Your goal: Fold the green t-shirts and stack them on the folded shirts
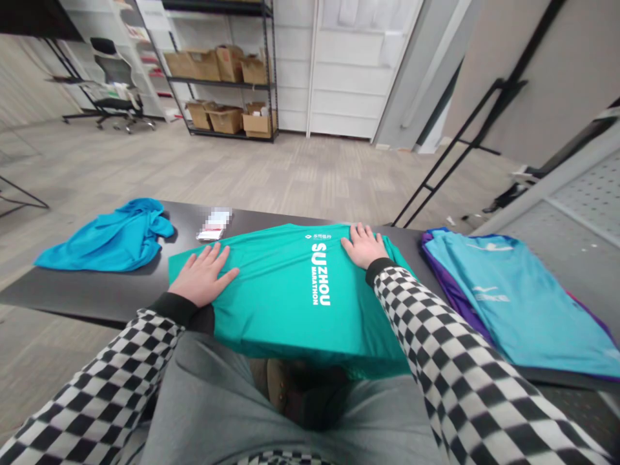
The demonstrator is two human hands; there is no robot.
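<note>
Both the left hand (pixel 203 276) and right hand (pixel 363 245) lie flat, grip open, smoothing the teal polyester marathon shirt (pixel 290 303) on the dark bench (pixel 97 290); a fold seemingly calls for pinching an edge.

Left hand (pixel 203 278) flat, palm down, fingers spread and pointing forward; right hand (pixel 363 245) likewise flat, well apart to its right, both arms outstretched in checkered sleeves.
</note>
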